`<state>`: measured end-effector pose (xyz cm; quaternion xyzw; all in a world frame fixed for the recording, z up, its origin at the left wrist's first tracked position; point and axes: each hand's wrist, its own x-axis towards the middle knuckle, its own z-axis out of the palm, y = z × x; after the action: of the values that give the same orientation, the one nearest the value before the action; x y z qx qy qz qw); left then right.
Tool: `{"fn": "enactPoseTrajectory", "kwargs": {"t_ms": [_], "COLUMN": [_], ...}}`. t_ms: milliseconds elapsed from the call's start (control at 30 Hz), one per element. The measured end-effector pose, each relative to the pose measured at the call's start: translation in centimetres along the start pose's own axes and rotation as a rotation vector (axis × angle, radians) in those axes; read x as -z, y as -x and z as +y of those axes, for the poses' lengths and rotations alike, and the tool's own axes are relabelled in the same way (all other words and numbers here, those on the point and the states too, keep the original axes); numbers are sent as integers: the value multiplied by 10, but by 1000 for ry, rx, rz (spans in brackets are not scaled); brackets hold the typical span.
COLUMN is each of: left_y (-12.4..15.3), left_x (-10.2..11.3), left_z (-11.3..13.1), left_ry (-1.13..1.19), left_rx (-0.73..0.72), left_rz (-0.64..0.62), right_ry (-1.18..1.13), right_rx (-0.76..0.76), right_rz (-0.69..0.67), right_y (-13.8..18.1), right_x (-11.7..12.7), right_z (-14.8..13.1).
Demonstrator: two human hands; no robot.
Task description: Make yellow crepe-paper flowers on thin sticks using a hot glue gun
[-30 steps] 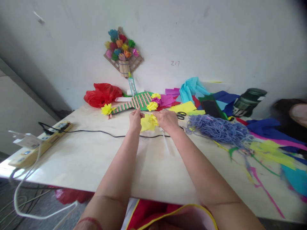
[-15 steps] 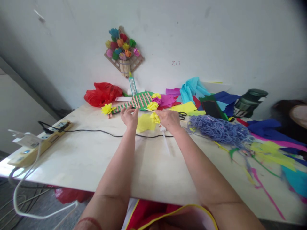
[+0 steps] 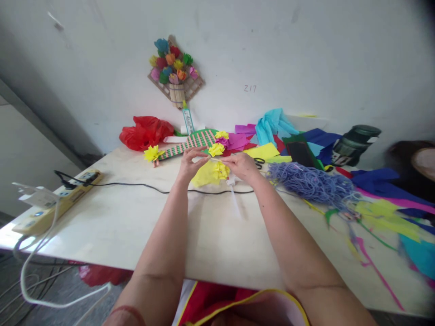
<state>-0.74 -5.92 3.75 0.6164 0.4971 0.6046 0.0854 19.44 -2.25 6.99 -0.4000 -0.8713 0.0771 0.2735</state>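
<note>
Stick, thin and pale, hangs between my two hands, over the far half of the table (image 3: 217, 231). My right hand (image 3: 240, 165) is pinched on it; my left hand (image 3: 192, 164) sits half-curled at its other end, and I can't tell from here whether that grip is closed. I'd make the right pinch light, steady the loose end with the left, and turn it evenly, clear of the yellow flower (image 3: 221, 170) just below, whose petals would probably crush easily.

Toward the far edge I have a green guitar-shaped board (image 3: 200, 140). Scissors (image 3: 259, 161) lie beside the right hand, with tangled bluish cord (image 3: 309, 183) farther toward the right edge. A power strip (image 3: 56, 199) runs near the left edge; black cable (image 3: 142, 185) crosses the tabletop. Against the pale wall (image 3: 306, 59) stands a flower ornament (image 3: 176, 68).
</note>
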Motion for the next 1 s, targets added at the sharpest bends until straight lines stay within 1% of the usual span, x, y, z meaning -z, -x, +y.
{"fn": "enactPoseTrajectory", "kwargs": {"t_ms": [67, 133, 233, 367, 533, 700, 800, 867, 967, 1000], "left_y": [-1, -1, -1, 2, 2, 1, -1, -2, -3, -3], "left_x": [2, 3, 1, -1, -1, -7, -12, -13, -11, -10], "left_z": [1, 3, 6, 11, 13, 11, 9, 7, 4, 3], "left_ry": [-11, 26, 138, 263, 313, 361, 398, 422, 478, 475], "left_rx": [-23, -33, 11, 119, 136, 263, 377, 479, 550, 565], "left_rz": [-61, -122, -173, -152, -145, -114, -37, 67, 245, 276], "right_ry": [-62, -132, -222, -246, -182, -82, -28, -37, -157, -215], "right_rx": [16, 31, 30, 17, 21, 25, 11, -1, -14, -17], "right_rz": [-17, -30, -62, -85, -81, -80, -55, -31, 5, 12], "right_y": [-1, -1, -1, -1, -2, 0, 1, 0, -2, -3], "right_x": [0, 0, 1, 2, 1, 6, 8, 7, 1, -1], "right_z": [5, 8, 11, 11, 11, 0, -5, -4, 5, 8]}}
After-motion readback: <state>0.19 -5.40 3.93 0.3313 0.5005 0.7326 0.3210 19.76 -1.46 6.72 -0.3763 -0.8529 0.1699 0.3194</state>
